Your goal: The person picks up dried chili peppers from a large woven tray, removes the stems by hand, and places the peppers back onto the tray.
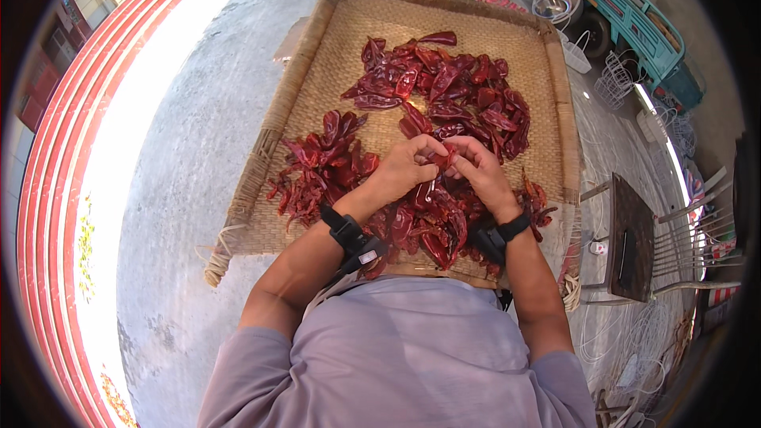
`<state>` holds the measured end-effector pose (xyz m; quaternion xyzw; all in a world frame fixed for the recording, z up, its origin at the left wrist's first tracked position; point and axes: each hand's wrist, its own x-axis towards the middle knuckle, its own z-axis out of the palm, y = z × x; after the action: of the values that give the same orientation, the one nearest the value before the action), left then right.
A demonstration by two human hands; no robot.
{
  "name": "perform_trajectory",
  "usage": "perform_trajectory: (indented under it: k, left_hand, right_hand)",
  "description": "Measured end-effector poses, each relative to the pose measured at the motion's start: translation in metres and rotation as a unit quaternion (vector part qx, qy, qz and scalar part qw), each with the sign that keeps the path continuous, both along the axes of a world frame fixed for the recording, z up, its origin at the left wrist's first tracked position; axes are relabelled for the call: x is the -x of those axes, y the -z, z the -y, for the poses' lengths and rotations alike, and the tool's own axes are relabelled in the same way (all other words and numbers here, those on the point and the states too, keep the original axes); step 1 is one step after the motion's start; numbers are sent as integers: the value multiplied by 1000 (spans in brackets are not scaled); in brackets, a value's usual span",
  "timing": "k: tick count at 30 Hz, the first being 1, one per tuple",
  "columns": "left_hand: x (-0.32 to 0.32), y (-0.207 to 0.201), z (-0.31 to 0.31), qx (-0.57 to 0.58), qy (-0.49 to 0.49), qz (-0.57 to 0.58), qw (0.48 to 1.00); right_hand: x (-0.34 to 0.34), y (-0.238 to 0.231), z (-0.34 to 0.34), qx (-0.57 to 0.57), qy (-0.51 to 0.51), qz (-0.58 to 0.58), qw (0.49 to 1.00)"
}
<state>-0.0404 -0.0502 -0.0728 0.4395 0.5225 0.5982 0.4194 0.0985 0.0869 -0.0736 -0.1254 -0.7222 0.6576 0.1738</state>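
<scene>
Over the middle of a woven tray (261, 123) heaped with dried red chili peppers (448, 79), my two hands meet at one dark red chili pepper (446, 160). My left hand (402, 170) pinches it from the left between thumb and fingers. From the right, my right hand (481, 177) grips it with thumb and forefinger. Part of the pepper is hidden behind my fingers. Below my hands lies a pile of wrinkled peppers (432, 230), close to my body. To the left sits a looser cluster of peppers (317, 160). Black straps circle both wrists.
A metal-framed chair (632, 238) stands right of the tray. Beyond it are wire baskets (617, 82), a large bowl (557, 1) and a teal cargo tricycle (626, 12). Red-edged steps (55, 182) run along the far left beside the concrete ground (190, 111).
</scene>
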Motion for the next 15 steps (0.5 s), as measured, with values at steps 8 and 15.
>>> perform_trajectory:
  k: [8,15]
  left_hand:
    - [4,2,0,15,16,21,1000]
    - [4,1,2,8,30,57,998]
  right_hand:
    - [1,1,-1,23,-13,-11,1000]
    - [2,-1,1,17,-28,-1,999]
